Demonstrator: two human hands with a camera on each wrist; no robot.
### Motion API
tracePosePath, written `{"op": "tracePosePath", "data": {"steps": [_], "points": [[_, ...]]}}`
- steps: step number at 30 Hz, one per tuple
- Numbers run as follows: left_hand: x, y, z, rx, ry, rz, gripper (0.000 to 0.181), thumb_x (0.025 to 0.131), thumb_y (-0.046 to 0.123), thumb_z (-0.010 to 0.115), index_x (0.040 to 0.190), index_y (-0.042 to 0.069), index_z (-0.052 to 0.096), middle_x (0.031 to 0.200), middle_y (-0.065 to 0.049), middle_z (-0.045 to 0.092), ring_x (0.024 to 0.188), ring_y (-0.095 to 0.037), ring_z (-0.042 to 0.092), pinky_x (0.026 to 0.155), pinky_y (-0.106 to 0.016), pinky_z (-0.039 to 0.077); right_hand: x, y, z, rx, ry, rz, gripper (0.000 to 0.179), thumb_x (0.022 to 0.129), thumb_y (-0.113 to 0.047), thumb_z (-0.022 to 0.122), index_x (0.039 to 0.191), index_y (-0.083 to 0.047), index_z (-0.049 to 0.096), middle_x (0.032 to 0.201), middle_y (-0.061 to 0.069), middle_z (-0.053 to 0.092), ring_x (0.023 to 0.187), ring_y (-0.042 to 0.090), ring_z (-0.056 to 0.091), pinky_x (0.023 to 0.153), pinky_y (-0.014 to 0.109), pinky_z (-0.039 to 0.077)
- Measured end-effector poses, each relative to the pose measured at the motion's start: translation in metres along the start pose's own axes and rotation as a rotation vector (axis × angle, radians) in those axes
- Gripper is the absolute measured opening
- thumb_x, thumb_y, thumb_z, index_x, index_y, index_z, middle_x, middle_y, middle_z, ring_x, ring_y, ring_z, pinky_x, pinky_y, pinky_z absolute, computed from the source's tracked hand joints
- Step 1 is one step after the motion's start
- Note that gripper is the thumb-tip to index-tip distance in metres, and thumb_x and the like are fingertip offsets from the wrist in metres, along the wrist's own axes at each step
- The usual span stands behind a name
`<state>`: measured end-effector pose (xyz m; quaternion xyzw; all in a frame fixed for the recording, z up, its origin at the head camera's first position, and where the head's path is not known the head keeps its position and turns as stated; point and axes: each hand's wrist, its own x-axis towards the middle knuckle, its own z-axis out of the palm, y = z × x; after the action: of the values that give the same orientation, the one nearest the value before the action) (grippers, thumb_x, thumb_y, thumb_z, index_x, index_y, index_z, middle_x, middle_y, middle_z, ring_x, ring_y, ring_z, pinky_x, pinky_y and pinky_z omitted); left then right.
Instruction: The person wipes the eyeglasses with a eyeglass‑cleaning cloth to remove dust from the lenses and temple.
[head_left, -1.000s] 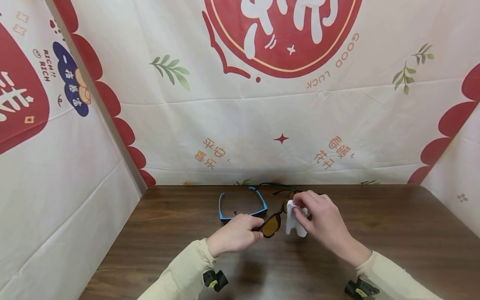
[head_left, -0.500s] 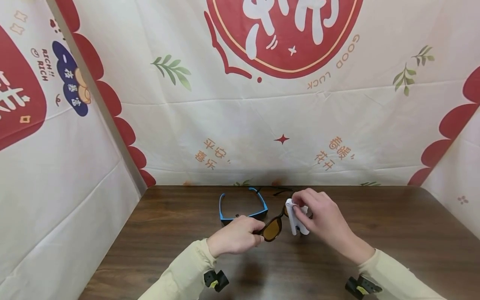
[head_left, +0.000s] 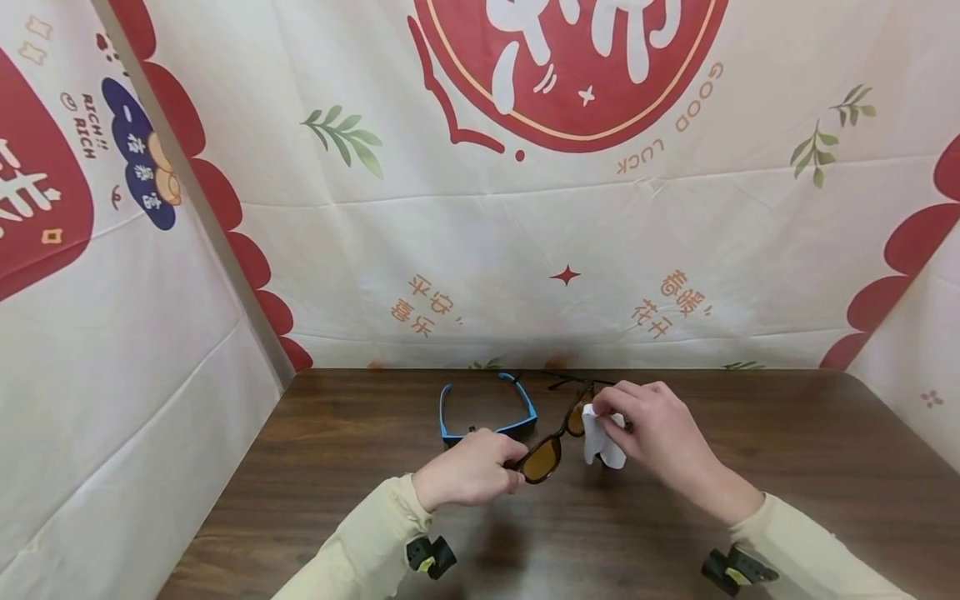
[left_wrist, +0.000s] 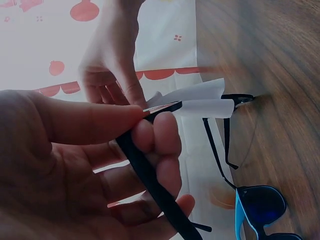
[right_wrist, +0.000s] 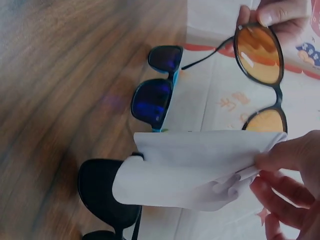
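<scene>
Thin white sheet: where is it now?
In the head view, right of centre, the thin white sheet is pinched by the right hand, just right of the black-framed, amber-lensed glasses held by the left hand.

I note a dark wood-grain bench [head_left: 300,467]; beyond its far edge, a creased white cloth backdrop [head_left: 480,242] carries a red disc [head_left: 573,62] and green leaves [head_left: 345,137]. A printed side panel [head_left: 142,350] stands to my left. Soft shadows mark the bench.
</scene>
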<state>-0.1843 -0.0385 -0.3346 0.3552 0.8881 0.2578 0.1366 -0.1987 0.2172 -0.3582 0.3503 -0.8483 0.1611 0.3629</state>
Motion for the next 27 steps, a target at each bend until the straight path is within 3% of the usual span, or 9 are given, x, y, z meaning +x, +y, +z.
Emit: {"op": "tracePosePath", "data": {"steps": [9, 13, 20, 27], "points": [[0.0, 0.002, 0.0, 0.009, -0.029, -0.013, 0.013, 0.088, 0.006, 0.061, 0.078, 0.015, 0.063, 0.057, 0.01, 0.046, 0.054, -0.005, 0.044, 0.054, -0.019, 0.034, 0.01, 0.006, -0.005, 0.034, 0.005, 0.086, 0.028, 0.066, 0.005, 0.08, 0.082, -0.013, 0.065, 0.076, -0.006, 0.064, 0.062, 0.011, 0.059, 0.066, 0.042, 0.045], [0.001, 0.003, 0.0, 0.027, -0.006, -0.003, 0.014, 0.088, 0.007, 0.062, 0.076, 0.015, 0.061, 0.057, 0.01, 0.046, 0.055, -0.004, 0.044, 0.055, -0.019, 0.035, 0.011, -0.001, -0.004, 0.05, 0.007, 0.062, 0.029, 0.066, 0.005, 0.08, 0.084, -0.013, 0.065, 0.079, -0.006, 0.064, 0.063, 0.009, 0.056, 0.067, 0.04, 0.044], [0.004, 0.001, 0.001, 0.06, 0.062, 0.039, 0.028, 0.089, 0.006, 0.062, 0.068, 0.014, 0.046, 0.057, 0.008, 0.036, 0.053, -0.006, 0.035, 0.055, -0.018, 0.028, 0.006, -0.012, 0.001, 0.055, 0.043, -0.031, 0.034, 0.061, 0.006, 0.081, 0.085, -0.012, 0.064, 0.083, -0.006, 0.064, 0.066, 0.01, 0.057, 0.065, 0.038, 0.043], [0.003, -0.002, -0.002, 0.049, 0.102, 0.057, 0.03, 0.092, 0.007, 0.063, 0.069, 0.013, 0.045, 0.058, 0.006, 0.034, 0.059, -0.008, 0.036, 0.061, -0.02, 0.03, -0.004, -0.01, 0.003, 0.037, 0.074, 0.022, 0.033, 0.062, 0.005, 0.078, 0.084, -0.014, 0.063, 0.081, -0.008, 0.063, 0.061, 0.006, 0.055, 0.07, 0.037, 0.04]]}}
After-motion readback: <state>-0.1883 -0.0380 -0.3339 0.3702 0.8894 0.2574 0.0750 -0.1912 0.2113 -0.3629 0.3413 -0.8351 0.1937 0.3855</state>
